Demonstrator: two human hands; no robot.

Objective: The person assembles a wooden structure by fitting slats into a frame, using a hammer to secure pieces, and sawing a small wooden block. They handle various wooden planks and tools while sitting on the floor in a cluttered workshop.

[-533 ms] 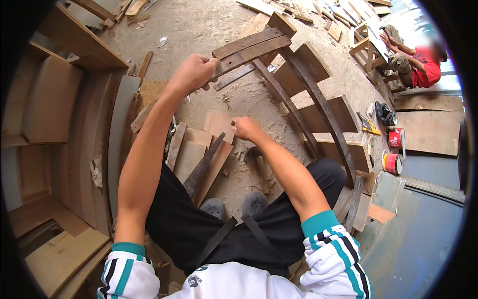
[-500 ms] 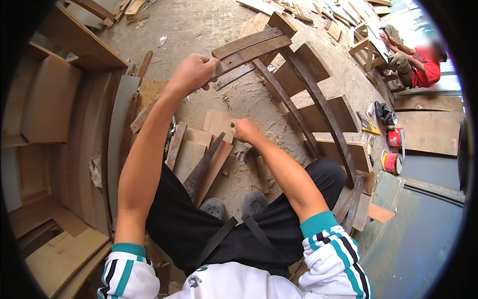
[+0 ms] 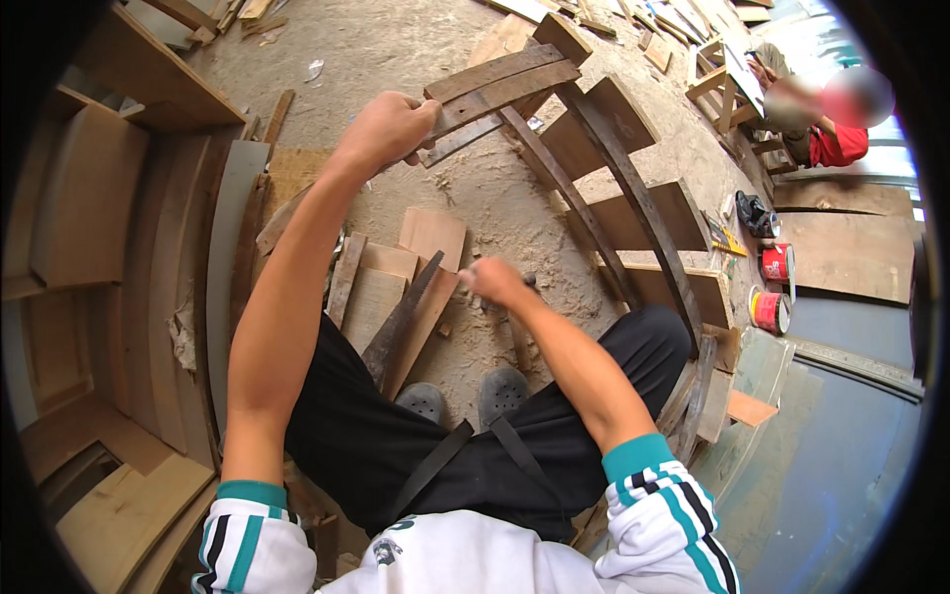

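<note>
My left hand (image 3: pixel 388 129) is closed around the near end of a short wooden bar (image 3: pixel 500 94) at the top of a curved wooden frame. Two long curved rails (image 3: pixel 633 193) run from that bar toward my right knee, with several flat boards (image 3: pixel 643 218) set across them. My right hand (image 3: pixel 495 281), slightly blurred, has its fingers curled in front of my knees; whatever they may hold is hidden. Below it a hammer's wooden handle (image 3: pixel 520 342) shows, its head partly hidden by the hand. A handsaw (image 3: pixel 404 322) leans over wood offcuts (image 3: pixel 430 236) left of my right hand.
Wooden cabinet-like carcasses (image 3: pixel 94 198) stand along the left. On the right are red-labelled cans (image 3: pixel 777 262), a black plastic bag (image 3: pixel 755 215), a yellow-and-black tool (image 3: pixel 727 238) and a grey-blue panel (image 3: pixel 821 465). A person in red (image 3: pixel 836 144) sits at the far right beside a wooden stand.
My right hand has shifted slightly right and down and is now blurred. My left hand keeps its grip on the bar. The seated person has leaned forward.
</note>
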